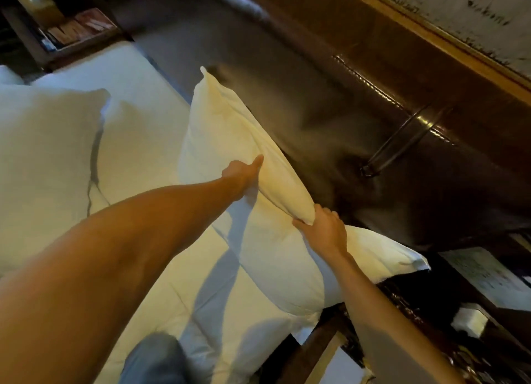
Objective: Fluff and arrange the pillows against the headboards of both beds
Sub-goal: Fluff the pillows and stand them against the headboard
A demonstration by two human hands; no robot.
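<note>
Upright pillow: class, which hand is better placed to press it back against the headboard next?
Probably the left hand: it lies on the upright pillow broad face, opposite the headboard. The right hand only pinches its lower corner.

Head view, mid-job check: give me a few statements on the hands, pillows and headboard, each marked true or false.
1. The right hand grips a corner of the raised pillow. True.
2. The left hand rests flat on the headboard. False: it presses against the raised pillow's face, apart from the headboard.
3. A second pillow lies below the raised one, next to the headboard. True.
4. The raised pillow has a dark patterned case. False: it is plain white.
5. Another pillow sits on the bed at the left of the frame. True.
6. Both hands are empty and held clear of the bedding. False: both are on the raised pillow.
</note>
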